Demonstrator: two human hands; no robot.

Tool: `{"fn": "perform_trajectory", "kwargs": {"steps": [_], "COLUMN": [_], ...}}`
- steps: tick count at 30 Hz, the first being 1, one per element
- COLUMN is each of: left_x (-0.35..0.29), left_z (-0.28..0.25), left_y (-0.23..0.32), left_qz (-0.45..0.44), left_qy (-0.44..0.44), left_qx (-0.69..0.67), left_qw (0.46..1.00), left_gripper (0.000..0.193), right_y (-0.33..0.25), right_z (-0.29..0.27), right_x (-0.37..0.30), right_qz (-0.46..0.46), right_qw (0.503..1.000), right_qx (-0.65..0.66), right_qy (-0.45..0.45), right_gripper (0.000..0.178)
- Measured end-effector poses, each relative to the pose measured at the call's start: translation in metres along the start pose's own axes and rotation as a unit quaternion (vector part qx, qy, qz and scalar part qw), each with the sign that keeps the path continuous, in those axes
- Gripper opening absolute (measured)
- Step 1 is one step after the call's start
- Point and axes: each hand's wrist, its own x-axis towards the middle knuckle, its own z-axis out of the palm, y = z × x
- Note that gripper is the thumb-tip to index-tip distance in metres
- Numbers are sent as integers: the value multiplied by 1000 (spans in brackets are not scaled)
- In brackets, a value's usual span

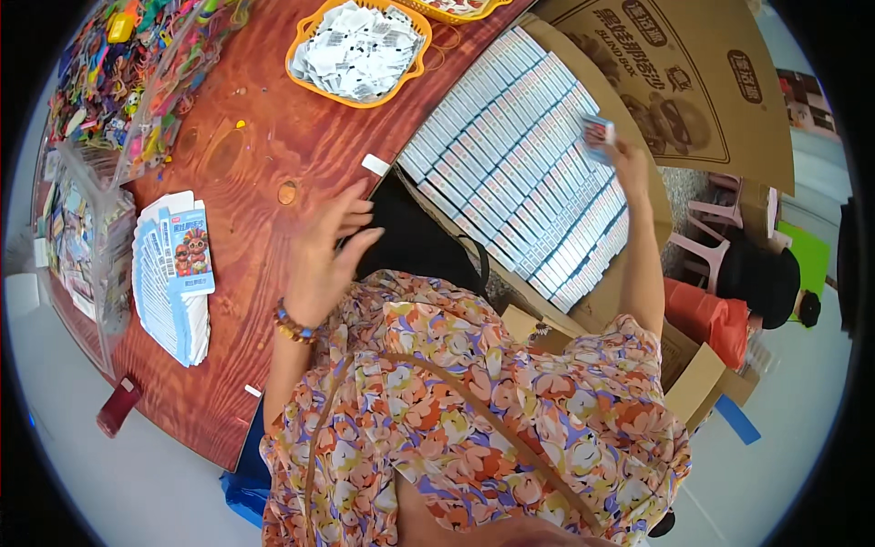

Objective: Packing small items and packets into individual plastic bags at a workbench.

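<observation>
My right hand (631, 169) grips a small printed box (598, 133) by its end, above the large open carton at my right. Inside that carton stand several tight rows of small white-and-blue boxes (524, 150). My left hand (321, 255), with a beaded bracelet at the wrist, hangs over the table edge near my lap. Its fingers are spread and nothing is in them. Left of it on the table lies a fanned stack of flat light-blue box blanks (171, 314), the top one printed with cartoon figures.
On the red-brown wooden table (241, 196) are a yellow basket (297, 75) of small white packets, a clear bag of colourful trinkets (100, 109) and another clear bag (87, 237). A carton flap (720, 137) rises at the right. Pink stools (706, 242) and a red bag (706, 319) stand beyond.
</observation>
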Motion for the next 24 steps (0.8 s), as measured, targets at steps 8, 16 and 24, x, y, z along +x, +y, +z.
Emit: {"fn": "perform_trajectory", "kwargs": {"steps": [8,16,24], "left_x": [-31,-70,-53], "left_z": [-59,-113,-109], "left_y": [-7,-37,-34], "left_qz": [-10,-20,23], "left_qy": [177,365,351], "left_qx": [67,167,169], "left_qw": [982,915,921], "left_gripper": [46,42,39], "right_y": [139,132,157], "right_z": [74,66,64], "right_x": [85,75,37], "right_qz": [17,-61,22], "right_qw": [943,983,982], "right_qx": [-333,-175,-149], "right_qy": [-4,11,114], "right_gripper": [32,30,30]}}
